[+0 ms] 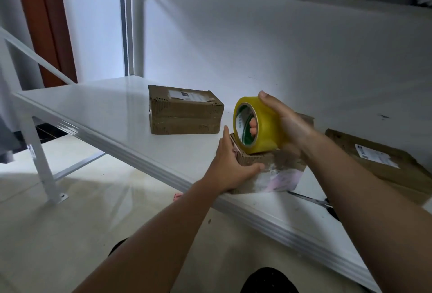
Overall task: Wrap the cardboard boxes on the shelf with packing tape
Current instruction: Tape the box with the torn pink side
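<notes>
A small cardboard box (pixel 275 171) lies near the front edge of the white shelf (pixel 112 115). My left hand (pixel 230 164) grips its left end, thumb on the front face. On top of the box stands a yellow roll of packing tape (pixel 259 126); my right hand (pixel 284 121) holds it, fingers through the core and thumb over the outer rim. A second box (pixel 184 114) with a white label sits further back on the left. A third, flatter box (pixel 383 164) with a label lies to the right, partly behind my right forearm.
Scissors (pixel 313 200) lie on the shelf just right of the held box, mostly hidden by my right arm. A white wall closes the shelf's back, and another shelf's underside runs overhead. The shelf post (pixel 44 166) stands on the floor at left.
</notes>
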{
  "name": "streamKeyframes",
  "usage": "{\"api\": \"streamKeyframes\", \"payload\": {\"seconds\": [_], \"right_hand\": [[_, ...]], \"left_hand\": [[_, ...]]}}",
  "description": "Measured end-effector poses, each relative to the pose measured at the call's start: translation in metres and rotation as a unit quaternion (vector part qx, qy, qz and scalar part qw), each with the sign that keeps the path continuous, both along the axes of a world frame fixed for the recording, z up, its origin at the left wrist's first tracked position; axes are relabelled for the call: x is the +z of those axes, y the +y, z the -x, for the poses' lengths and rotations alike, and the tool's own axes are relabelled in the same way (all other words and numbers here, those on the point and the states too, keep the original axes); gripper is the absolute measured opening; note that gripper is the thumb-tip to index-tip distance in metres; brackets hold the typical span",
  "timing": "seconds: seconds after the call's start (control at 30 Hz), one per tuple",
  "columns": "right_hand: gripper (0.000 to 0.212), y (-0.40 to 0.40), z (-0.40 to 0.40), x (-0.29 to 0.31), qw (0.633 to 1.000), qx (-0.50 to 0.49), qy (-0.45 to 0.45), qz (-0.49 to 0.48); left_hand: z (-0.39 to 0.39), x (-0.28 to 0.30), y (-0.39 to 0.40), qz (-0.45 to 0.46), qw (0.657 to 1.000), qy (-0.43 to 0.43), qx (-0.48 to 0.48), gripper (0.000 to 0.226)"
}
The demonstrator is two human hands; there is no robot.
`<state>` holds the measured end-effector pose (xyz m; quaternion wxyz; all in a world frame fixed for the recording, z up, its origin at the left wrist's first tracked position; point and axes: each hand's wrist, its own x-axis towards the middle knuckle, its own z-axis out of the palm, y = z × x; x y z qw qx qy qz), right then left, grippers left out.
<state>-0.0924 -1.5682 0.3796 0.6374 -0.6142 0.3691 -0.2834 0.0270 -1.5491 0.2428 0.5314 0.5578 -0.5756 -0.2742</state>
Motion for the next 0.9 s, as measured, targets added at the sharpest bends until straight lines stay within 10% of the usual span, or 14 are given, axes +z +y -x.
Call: {"api": "streamKeyframes", "payload": {"seconds": [0.4, 0.9], "right_hand": [[0.062, 0.018, 0.04, 0.018, 0.962, 0.054, 0.266, -0.026], [0.071, 0.04, 0.065, -0.048, 0.985, 0.013, 0.146, -0.087]], "left_hand": [[0.005, 0.004, -0.006, -0.018, 1.0, 0.011, 0.003, 0.139], [0.0, 0.01, -0.005, -0.065, 0.993, 0.015, -0.099, 0.149]]}}
